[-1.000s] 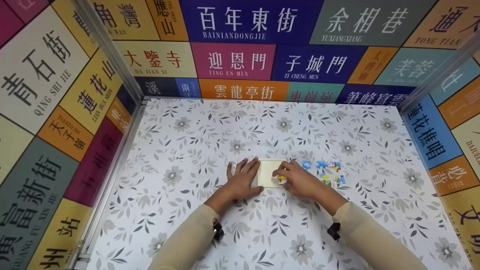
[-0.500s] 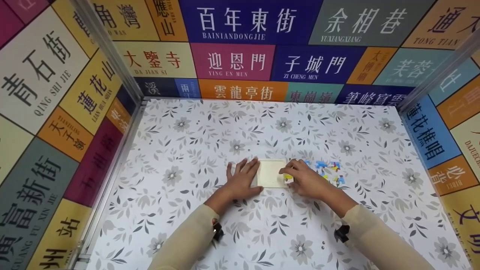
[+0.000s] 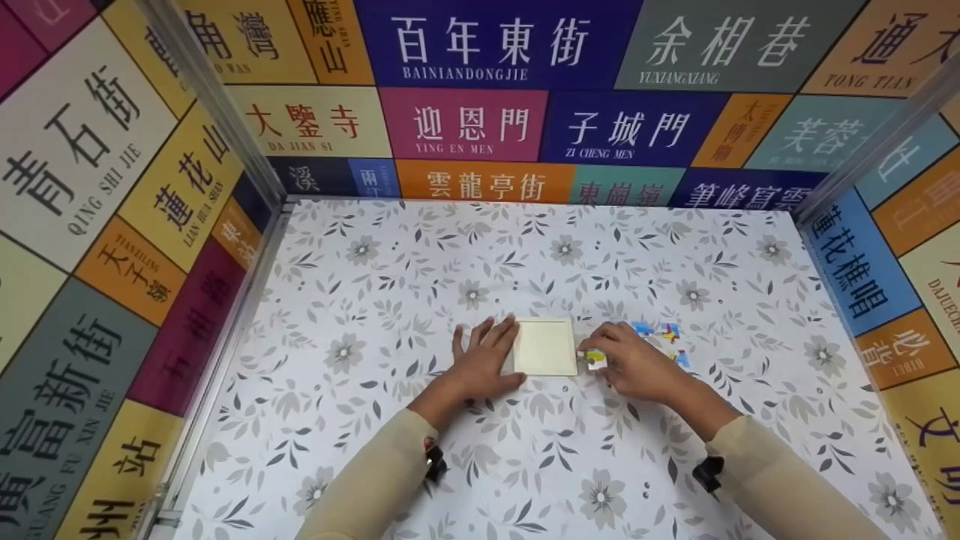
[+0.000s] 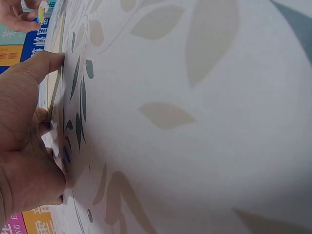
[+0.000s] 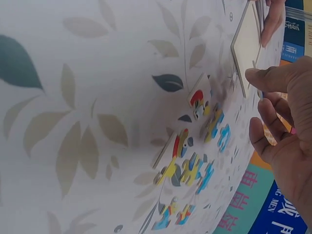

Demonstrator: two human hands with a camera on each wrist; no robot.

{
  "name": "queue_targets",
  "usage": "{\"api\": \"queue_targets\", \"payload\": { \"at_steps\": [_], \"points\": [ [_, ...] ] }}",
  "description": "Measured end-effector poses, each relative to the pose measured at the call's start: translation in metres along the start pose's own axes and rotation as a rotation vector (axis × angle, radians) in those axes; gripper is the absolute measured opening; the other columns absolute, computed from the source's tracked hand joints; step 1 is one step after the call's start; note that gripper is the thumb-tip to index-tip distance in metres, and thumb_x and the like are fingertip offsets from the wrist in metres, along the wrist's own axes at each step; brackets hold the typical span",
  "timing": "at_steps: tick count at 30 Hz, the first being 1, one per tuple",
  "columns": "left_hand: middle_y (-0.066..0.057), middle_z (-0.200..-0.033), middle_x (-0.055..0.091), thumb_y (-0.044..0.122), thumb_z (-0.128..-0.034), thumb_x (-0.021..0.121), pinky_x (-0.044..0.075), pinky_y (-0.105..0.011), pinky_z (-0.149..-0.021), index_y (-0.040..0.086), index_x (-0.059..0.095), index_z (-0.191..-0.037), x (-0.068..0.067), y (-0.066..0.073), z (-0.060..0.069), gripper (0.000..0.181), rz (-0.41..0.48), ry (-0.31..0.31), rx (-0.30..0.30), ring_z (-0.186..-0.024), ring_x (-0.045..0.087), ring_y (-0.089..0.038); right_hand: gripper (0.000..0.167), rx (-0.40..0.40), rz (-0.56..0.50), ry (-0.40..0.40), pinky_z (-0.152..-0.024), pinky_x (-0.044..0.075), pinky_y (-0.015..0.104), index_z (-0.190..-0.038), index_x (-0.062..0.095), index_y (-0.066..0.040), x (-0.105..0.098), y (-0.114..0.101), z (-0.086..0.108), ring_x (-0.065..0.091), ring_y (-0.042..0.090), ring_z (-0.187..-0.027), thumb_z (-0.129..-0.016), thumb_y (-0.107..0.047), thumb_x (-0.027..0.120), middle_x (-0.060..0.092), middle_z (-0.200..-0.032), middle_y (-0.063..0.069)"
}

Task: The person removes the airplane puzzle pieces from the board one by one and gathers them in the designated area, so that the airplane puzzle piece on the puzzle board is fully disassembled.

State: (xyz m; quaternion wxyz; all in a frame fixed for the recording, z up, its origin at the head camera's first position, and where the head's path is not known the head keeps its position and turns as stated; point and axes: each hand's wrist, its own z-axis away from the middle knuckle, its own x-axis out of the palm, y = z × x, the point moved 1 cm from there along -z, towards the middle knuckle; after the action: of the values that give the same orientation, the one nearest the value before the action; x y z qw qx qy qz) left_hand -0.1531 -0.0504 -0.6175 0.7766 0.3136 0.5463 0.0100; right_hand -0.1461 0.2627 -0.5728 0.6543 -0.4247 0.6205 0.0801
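A cream square puzzle tray (image 3: 546,349) lies flat on the table. My left hand (image 3: 484,365) rests at its left edge with fingers spread; in the left wrist view the thumb (image 4: 51,61) touches the tray's side. Just right of the tray, my right hand (image 3: 634,365) pinches a yellow and white jigsaw piece (image 3: 595,359) between thumb and fingers. The left wrist view shows this piece edge-on, off the table. Several loose jigsaw pieces (image 5: 191,168), blue, yellow and red, lie beside the right hand, which partly hides them in the head view.
White table (image 3: 420,255) with a grey leaf and flower pattern surrounds the tray. Printed panels with large lettering (image 3: 465,124) stand along the back and both sides. Each sleeve carries a small black device (image 3: 707,474) near the wrist.
My right hand has moved right with the jigsaw piece, from over the tray to beside its right edge, uncovering the tray's surface. The left hand has stayed in place.
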Motion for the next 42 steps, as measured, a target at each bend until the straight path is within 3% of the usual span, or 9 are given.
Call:
{"api": "queue_targets", "payload": {
  "at_steps": [7, 13, 19, 22, 26, 30, 35, 37, 42],
  "points": [
    [0.003, -0.187, 0.019, 0.054, -0.1019, 0.066, 0.005, -0.076, -0.132, 0.017, 0.024, -0.178, 0.003, -0.001, -0.001, 0.095, -0.013, 0.011, -0.002, -0.173, 0.014, -0.032, 0.046, 0.007, 0.014, 0.007, -0.082, 0.045, 0.041, -0.130, 0.075, -0.008, -0.008, 0.005, 0.014, 0.050, 0.018, -0.097, -0.088, 0.011, 0.080, 0.069, -0.121, 0.012],
    [0.004, -0.187, 0.018, 0.055, -0.1021, 0.066, 0.005, -0.077, -0.132, 0.018, 0.024, -0.179, 0.002, -0.001, 0.000, 0.095, -0.011, 0.008, -0.001, -0.173, 0.014, -0.032, 0.045, 0.047, 0.055, -0.007, -0.085, 0.050, 0.047, -0.130, 0.075, -0.009, -0.015, 0.011, 0.026, 0.055, 0.023, -0.105, -0.089, 0.008, 0.081, 0.069, -0.124, 0.008],
    [0.004, -0.187, 0.019, 0.055, -0.1008, 0.066, 0.005, -0.077, -0.131, 0.018, 0.024, -0.178, 0.002, -0.002, -0.001, 0.095, -0.010, 0.012, -0.001, -0.172, 0.015, -0.032, 0.049, 0.041, 0.048, 0.014, -0.083, 0.048, 0.044, -0.132, 0.075, -0.007, -0.024, 0.015, 0.036, 0.051, 0.016, -0.096, -0.087, 0.010, 0.084, 0.070, -0.124, 0.009],
    [0.004, -0.187, 0.019, 0.055, -0.1006, 0.066, 0.006, -0.077, -0.131, 0.018, 0.025, -0.178, 0.002, -0.002, -0.002, 0.095, -0.012, 0.017, 0.000, -0.172, 0.015, -0.032, 0.050, 0.053, 0.036, 0.010, -0.099, 0.053, 0.059, -0.132, 0.074, -0.007, -0.027, 0.016, 0.040, 0.056, 0.017, -0.089, -0.086, 0.010, 0.086, 0.070, -0.126, 0.009],
    [0.004, -0.188, 0.017, 0.055, -0.1017, 0.065, 0.004, -0.078, -0.131, 0.018, 0.023, -0.179, 0.001, -0.002, -0.001, 0.094, -0.003, 0.011, 0.004, -0.173, 0.014, -0.032, 0.049, 0.051, 0.041, 0.007, -0.113, 0.042, 0.081, -0.130, 0.074, -0.005, -0.030, 0.019, 0.045, 0.066, 0.028, -0.094, -0.085, 0.010, 0.087, 0.070, -0.125, 0.011],
    [0.004, -0.188, 0.016, 0.054, -0.1015, 0.065, 0.001, -0.078, -0.131, 0.018, 0.023, -0.179, 0.005, -0.003, -0.002, 0.095, 0.019, 0.004, 0.006, -0.173, 0.012, -0.032, 0.048, 0.053, 0.077, 0.013, -0.104, 0.055, 0.066, -0.127, 0.075, -0.005, -0.033, 0.024, 0.055, 0.067, 0.036, -0.111, -0.084, 0.011, 0.088, 0.071, -0.127, 0.012],
    [0.007, -0.188, 0.014, 0.056, -0.0998, 0.066, -0.004, -0.077, -0.131, 0.021, 0.021, -0.179, 0.015, -0.009, -0.009, 0.098, 0.051, 0.011, 0.006, -0.174, 0.009, -0.031, 0.052, 0.088, 0.103, 0.021, -0.078, 0.056, 0.045, -0.128, 0.074, -0.008, -0.039, 0.032, 0.075, 0.064, 0.031, -0.105, -0.082, 0.009, 0.090, 0.070, -0.127, 0.012],
    [0.007, -0.188, 0.014, 0.056, -0.0990, 0.066, -0.005, -0.076, -0.132, 0.022, 0.021, -0.179, 0.017, -0.012, -0.010, 0.098, 0.058, 0.019, 0.005, -0.174, 0.009, -0.031, 0.053, 0.087, 0.110, 0.038, -0.077, 0.056, 0.043, -0.127, 0.075, -0.009, -0.041, 0.036, 0.082, 0.063, 0.028, -0.102, -0.080, 0.008, 0.092, 0.071, -0.124, 0.010],
    [0.004, -0.188, 0.017, 0.055, -0.1001, 0.066, 0.001, -0.077, -0.131, 0.019, 0.023, -0.179, 0.005, -0.005, -0.003, 0.097, 0.021, 0.018, 0.003, -0.173, 0.013, -0.032, 0.055, 0.098, 0.114, 0.060, -0.081, 0.056, 0.045, -0.124, 0.076, -0.011, -0.042, 0.045, 0.096, 0.065, 0.026, -0.100, -0.077, 0.010, 0.093, 0.073, -0.117, 0.004]
  ]
}}
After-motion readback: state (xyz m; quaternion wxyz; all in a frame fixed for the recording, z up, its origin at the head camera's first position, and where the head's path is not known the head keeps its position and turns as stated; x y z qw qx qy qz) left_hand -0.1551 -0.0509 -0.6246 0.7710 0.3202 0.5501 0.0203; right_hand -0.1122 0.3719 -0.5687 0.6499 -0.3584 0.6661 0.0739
